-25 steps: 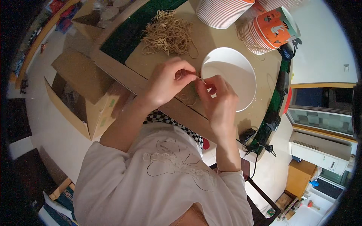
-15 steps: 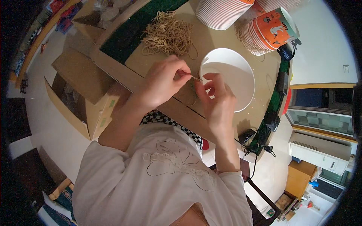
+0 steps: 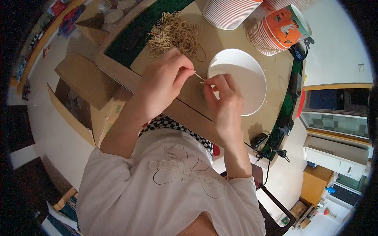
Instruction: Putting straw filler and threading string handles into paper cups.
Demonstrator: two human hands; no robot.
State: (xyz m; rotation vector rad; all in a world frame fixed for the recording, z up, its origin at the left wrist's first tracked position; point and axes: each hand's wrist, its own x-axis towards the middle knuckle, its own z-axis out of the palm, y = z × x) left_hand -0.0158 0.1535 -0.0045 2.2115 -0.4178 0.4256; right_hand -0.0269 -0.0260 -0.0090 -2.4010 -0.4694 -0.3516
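Between my two hands a short, thin tan cord point(image 3: 199, 76) is stretched, with a small loose end by the right fingertips. My left hand point(image 3: 163, 84) pinches one end of it between thumb and forefinger. My right hand point(image 3: 226, 100) pinches the other end, in front of the rim of a white round paper bucket point(image 3: 252, 69). The bucket rests on the cardboard-covered table and looks bare inside where it shows. Beyond my left hand lies a tangled heap of similar tan cords point(image 3: 175, 35).
At the far side stand a stack of white-and-red rimmed tubs point(image 3: 230, 13) and a tilted stack of orange printed tubs point(image 3: 281, 29). Black plugs and cables point(image 3: 271, 151) lie at the table's right edge. An opened cardboard box point(image 3: 84, 86) is on the floor to the left.
My left hand has shifted slightly up and left, and my right hand slightly left. The cord between them is pulled at a steeper slant.
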